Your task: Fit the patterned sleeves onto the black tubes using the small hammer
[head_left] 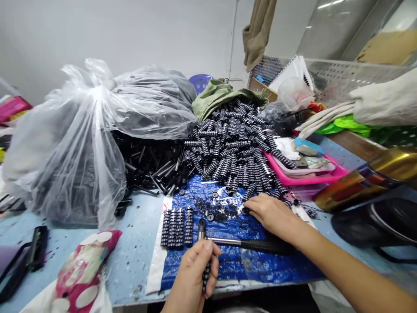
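Note:
My left hand (195, 267) is closed around a black ringed stick (206, 276) with white characters, near the table's front edge. A thin pin rises just above its fingers. My right hand (272, 215) reaches over the blue sheet (228, 265), fingers bent together over a small dark piece (245, 211) that I cannot make out. Between the hands lies a hammer (224, 241), its head beside my left thumb and its black handle pointing right. Several similar sticks (176, 228) stand in a row left of the hammer. Small black discs (210, 216) lie on the sheet.
Behind the sheet rises a big pile of ringed sticks (231, 143). Left of it are loose black tubes (156, 169) and a large clear plastic bag (94, 152). A pink tray (309, 178), a black mug (374, 221) and a dotted pouch (84, 274) flank the work area.

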A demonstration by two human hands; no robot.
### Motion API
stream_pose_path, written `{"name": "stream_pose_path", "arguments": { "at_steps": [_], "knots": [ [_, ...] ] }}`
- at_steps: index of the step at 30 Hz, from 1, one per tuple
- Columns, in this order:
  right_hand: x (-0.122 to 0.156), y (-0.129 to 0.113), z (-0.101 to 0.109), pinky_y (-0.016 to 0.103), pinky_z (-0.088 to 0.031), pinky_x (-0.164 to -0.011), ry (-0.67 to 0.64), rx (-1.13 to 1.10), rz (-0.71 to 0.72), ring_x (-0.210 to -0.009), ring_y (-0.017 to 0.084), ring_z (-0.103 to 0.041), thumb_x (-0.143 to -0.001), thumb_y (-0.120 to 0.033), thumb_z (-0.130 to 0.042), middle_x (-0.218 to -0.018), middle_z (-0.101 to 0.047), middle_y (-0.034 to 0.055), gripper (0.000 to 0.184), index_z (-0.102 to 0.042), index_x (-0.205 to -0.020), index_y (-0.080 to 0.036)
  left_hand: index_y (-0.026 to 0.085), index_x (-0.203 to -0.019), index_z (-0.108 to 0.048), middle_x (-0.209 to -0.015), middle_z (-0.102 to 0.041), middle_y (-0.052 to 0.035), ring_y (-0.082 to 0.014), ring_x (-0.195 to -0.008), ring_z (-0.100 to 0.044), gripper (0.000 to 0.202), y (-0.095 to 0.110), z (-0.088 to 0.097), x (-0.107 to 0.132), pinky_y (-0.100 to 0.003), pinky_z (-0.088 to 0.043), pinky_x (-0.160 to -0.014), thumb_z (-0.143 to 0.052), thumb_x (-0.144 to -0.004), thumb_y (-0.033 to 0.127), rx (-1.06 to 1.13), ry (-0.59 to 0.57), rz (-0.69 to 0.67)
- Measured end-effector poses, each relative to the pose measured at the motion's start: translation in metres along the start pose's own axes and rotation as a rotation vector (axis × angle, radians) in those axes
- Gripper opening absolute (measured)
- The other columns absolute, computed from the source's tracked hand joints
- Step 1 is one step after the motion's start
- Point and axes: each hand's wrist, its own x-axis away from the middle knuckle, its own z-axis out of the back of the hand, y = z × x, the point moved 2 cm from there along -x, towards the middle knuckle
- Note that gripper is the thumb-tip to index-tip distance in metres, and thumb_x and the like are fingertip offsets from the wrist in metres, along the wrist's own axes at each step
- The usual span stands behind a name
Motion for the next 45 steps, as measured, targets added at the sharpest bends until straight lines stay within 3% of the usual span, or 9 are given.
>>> {"name": "stream_pose_path", "arguments": {
  "at_steps": [4,7,11,19,27,31,35,39,45],
  "knots": [
    [0.001,0.008,-0.004,0.034,-0.049,-0.077,-0.017,0.012,0.033,-0.087,0.024,-0.063,-0.090,-0.011,-0.054,-0.090,-0.069,0.0074,0.018,-0.071,-0.093,-0.019,0.013,-0.084,-0.061,-0.057,-0.052,0.0040,-0.0012,-0.036,-0.032,0.048,-0.002,0.004,0.004,-0.018,-0.014,-0.039,-0.070,-0.079,0.060,0.019,0.002,-0.017],
    [0.001,0.012,0.001,0.034,-0.050,-0.080,0.115,-0.084,0.064,-0.090,0.022,-0.064,-0.094,-0.022,-0.054,-0.098,-0.069,0.0081,0.019,-0.069,-0.106,-0.020,0.013,-0.083,-0.060,-0.057,-0.052,0.0038,-0.0009,-0.035,-0.032,0.049,-0.003,0.007,0.003,-0.019,-0.013,-0.039,-0.071,-0.079,0.061,0.031,0.003,-0.017],
    [-0.029,-0.024,0.014,0.030,-0.050,-0.087,0.303,-0.379,0.147,-0.095,0.018,-0.064,-0.099,-0.029,-0.050,-0.108,-0.067,0.0076,0.022,-0.065,-0.112,-0.021,0.013,-0.084,-0.059,-0.057,-0.052,0.0041,-0.0011,-0.035,-0.032,0.049,-0.003,0.008,-0.001,-0.018,-0.013,-0.038,-0.070,-0.079,0.061,0.051,0.020,-0.014],
    [-0.157,-0.123,-0.016,0.031,-0.048,-0.089,0.039,-0.306,0.174,-0.095,0.019,-0.065,-0.096,-0.019,-0.055,-0.098,-0.069,0.0086,0.016,-0.069,-0.101,-0.014,0.014,-0.082,-0.058,-0.054,-0.052,0.0047,-0.0010,-0.032,-0.031,0.055,-0.003,0.030,0.003,-0.017,-0.013,-0.035,-0.072,-0.075,0.066,0.063,0.045,-0.050],
    [-0.184,-0.149,-0.027,0.037,-0.050,-0.087,-0.075,-0.247,0.141,-0.093,0.019,-0.065,-0.094,-0.017,-0.057,-0.100,-0.068,0.0088,0.011,-0.067,-0.095,-0.012,0.014,-0.083,-0.058,-0.056,-0.053,0.0047,-0.0014,-0.033,-0.033,0.052,0.002,0.054,0.007,-0.017,-0.015,-0.036,-0.070,-0.078,0.065,0.116,0.112,-0.080],
    [-0.170,-0.136,-0.013,0.032,-0.047,-0.088,-0.069,-0.387,0.141,-0.093,0.020,-0.065,-0.088,-0.014,-0.061,-0.098,-0.070,0.0093,0.012,-0.070,-0.096,-0.015,0.013,-0.084,-0.059,-0.059,-0.054,0.0041,-0.0013,-0.035,-0.033,0.051,0.006,0.055,0.011,-0.018,-0.014,-0.037,-0.070,-0.078,0.062,0.113,0.127,-0.087],
    [-0.113,-0.110,-0.003,0.027,-0.052,-0.069,-0.163,-0.660,0.144,-0.073,0.015,-0.065,-0.095,-0.037,-0.056,-0.084,-0.071,0.0036,0.030,-0.068,-0.112,-0.016,0.013,-0.101,-0.063,-0.060,-0.053,0.0042,-0.0013,-0.038,-0.032,0.049,0.014,0.055,0.016,-0.018,-0.015,-0.040,-0.063,-0.086,0.059,0.054,0.173,-0.128],
    [-0.051,-0.094,-0.009,0.027,-0.052,-0.068,-0.332,-1.451,-0.074,-0.069,0.013,-0.063,-0.080,-0.049,-0.076,-0.077,-0.069,0.0040,0.043,-0.070,-0.106,-0.015,0.012,-0.103,-0.064,-0.056,-0.051,0.0047,-0.0024,-0.037,-0.030,0.049,0.014,0.040,0.014,-0.019,-0.015,-0.038,-0.062,-0.087,0.058,-0.011,0.042,-0.109],
    [-0.017,-0.089,-0.006,0.023,-0.048,-0.067,-0.311,-1.665,-0.127,-0.068,0.010,-0.060,-0.076,-0.042,-0.082,-0.075,-0.067,0.0016,0.035,-0.072,-0.100,-0.017,0.011,-0.104,-0.066,-0.053,-0.050,0.0050,-0.0032,-0.035,-0.028,0.049,0.012,0.014,0.014,-0.019,-0.015,-0.036,-0.061,-0.088,0.057,-0.096,-0.075,-0.097]
  ]
}}
